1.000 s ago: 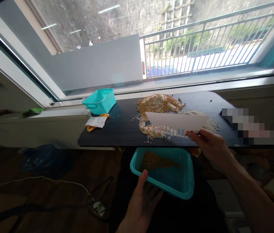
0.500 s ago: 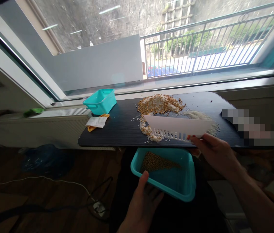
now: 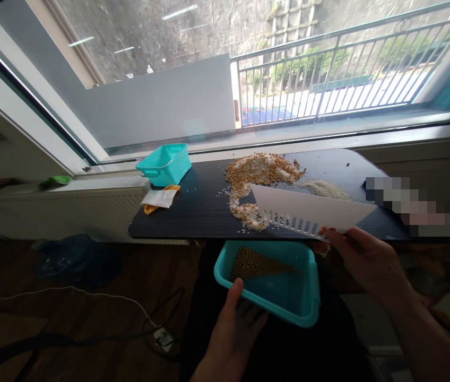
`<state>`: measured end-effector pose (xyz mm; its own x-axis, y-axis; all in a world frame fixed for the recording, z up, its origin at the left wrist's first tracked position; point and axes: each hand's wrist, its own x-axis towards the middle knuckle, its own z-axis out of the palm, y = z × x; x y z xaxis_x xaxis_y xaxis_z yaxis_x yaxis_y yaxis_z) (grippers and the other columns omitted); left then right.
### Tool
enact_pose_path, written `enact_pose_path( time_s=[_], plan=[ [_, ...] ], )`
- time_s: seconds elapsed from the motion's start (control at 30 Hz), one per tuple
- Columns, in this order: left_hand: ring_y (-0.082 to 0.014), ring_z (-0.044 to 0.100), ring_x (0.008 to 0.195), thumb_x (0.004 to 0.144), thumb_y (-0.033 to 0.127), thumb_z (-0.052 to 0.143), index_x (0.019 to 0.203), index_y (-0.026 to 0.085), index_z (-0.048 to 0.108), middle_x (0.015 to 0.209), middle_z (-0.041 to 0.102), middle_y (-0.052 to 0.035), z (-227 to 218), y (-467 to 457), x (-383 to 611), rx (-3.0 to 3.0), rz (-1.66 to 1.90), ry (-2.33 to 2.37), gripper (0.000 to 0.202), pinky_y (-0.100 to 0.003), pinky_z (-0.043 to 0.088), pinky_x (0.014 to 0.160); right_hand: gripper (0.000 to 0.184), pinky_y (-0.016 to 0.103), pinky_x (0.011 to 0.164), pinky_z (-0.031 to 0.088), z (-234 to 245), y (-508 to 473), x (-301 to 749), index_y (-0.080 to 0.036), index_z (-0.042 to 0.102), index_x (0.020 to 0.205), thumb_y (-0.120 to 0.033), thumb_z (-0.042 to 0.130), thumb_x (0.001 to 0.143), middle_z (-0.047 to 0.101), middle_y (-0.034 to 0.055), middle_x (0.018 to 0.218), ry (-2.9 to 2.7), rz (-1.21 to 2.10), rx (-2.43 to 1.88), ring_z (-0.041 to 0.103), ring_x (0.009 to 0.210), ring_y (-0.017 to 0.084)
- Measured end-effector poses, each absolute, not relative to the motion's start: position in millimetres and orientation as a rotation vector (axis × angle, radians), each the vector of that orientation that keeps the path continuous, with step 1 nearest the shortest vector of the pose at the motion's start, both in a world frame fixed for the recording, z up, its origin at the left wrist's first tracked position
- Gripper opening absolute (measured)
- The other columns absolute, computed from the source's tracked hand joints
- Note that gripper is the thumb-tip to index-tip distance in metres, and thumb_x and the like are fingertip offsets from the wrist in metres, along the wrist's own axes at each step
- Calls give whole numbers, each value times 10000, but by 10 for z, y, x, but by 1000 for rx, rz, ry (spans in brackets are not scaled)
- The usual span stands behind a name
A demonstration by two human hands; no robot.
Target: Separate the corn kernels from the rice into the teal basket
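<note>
My right hand (image 3: 362, 254) pinches the right end of a white slotted card (image 3: 312, 209), held tilted above the dark tabletop with its row of slots toward me. Under the table's front edge, my left hand (image 3: 239, 318) grips a turquoise basin (image 3: 310, 313), thumb over the rim and fingers beneath. Round tan beans (image 3: 262, 263) lie along the left and back of the basin's floor. On the tabletop is a heap of beans mixed with white rice grains (image 3: 262, 168). A mixed trail curves forward to the card's left end, and a patch of rice (image 3: 326, 189) lies behind the card.
A second turquoise basin (image 3: 171, 164) stands at the left end of the black tabletop (image 3: 193, 217). In front of it, a white paper lies on an orange cloth (image 3: 161, 199). Behind runs a window sill. A cable and power strip (image 3: 164, 338) are on the floor.
My right hand has moved the slotted card to the right, uncovering more of the mixed trail at its left end. My left hand and the basin have stayed nearly in place.
</note>
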<state>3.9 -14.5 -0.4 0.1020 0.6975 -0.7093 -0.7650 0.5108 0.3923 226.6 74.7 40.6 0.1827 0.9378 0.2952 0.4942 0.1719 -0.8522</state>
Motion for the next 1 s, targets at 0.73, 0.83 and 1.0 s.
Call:
enact_pose_path(
  time_s=[0.73, 0.83, 1.0],
  plan=[
    [-275, 603, 1153, 884, 463, 542, 1306, 147, 507, 1273, 632, -135, -8, -137, 45, -85, 1067, 996, 529, -415, 453, 1020, 226, 382, 708, 589, 188, 800, 2342, -271, 741, 773, -488, 710, 718, 762, 20, 798, -1283, 760, -1382, 708, 749, 250],
    [-273, 604, 1153, 882, 456, 547, 1306, 144, 504, 1266, 636, -137, -21, -141, 49, -89, 1069, 990, 528, -417, 454, 1022, 230, 386, 695, 587, 179, 772, 2382, -267, 750, 814, -477, 708, 732, 765, 34, 831, -1300, 767, -1371, 709, 764, 266],
    [-278, 594, 1167, 887, 453, 539, 1299, 129, 510, 1269, 633, -146, -1, -155, 50, -90, 1061, 995, 525, -417, 447, 1032, 275, 398, 679, 577, 220, 750, 2396, -245, 748, 795, -509, 694, 737, 762, 40, 800, -1319, 773, -1403, 695, 720, 265]
  ],
)
